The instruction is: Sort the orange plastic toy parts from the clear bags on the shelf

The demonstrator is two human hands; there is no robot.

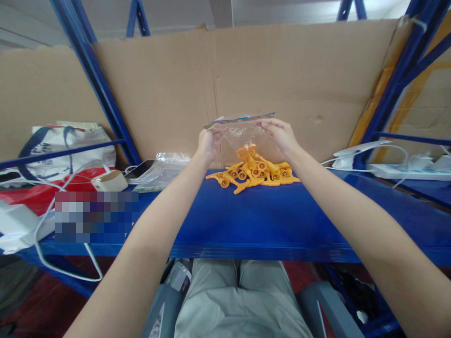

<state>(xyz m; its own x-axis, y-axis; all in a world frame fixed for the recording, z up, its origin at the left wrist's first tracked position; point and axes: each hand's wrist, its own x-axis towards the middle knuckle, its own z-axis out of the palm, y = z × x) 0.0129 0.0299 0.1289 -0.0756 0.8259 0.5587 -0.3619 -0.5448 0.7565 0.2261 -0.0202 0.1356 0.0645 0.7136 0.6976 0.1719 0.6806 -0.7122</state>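
A clear plastic bag (243, 134) with a coloured top strip is stretched between my two hands above the shelf. My left hand (210, 141) is closed on its left end. At the right end, my right hand (280, 134) pinches the bag's edge. One or more orange pieces show at the bag's lower end; I cannot tell whether they are inside it or behind it. Just below lies a heap of orange plastic pieces (260, 172) with round sockets and pointed arms, on the blue shelf (260, 220).
Left of my arm lie flat clear bags (165, 169), a phone (141, 170), a white charger (109, 180) with cables and a white cloth bag (70, 150). A power strip (405, 171) is at right. Cardboard (282, 70) stands behind, between blue posts (102, 89).
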